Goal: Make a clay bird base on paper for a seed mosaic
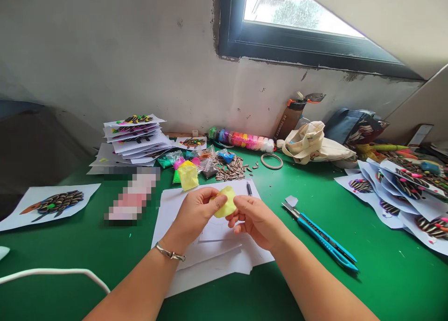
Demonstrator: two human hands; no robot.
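Observation:
A thin, flattened piece of yellow modelling clay (227,202) is pinched between my two hands above the paper. My left hand (198,211) grips its left side with thumb and fingers. At its right edge, my right hand (257,218) pinches it, with the lower fingers curled beneath. White sheets of paper (206,265) lie under my hands, the top one with faint drawn lines partly hidden by my fingers. A black pen (249,189) rests at the top right of the sheets. Just beyond my left hand is a packet of yellow clay (188,175).
Sunflower seeds (231,168) are heaped behind the sheets. A blue cutter (324,237) lies to the right. Paper stacks (140,141) and seed-covered pictures (406,190) flank the green table (129,260). A bottle (291,115) and cloth bag (317,143) stand along the wall.

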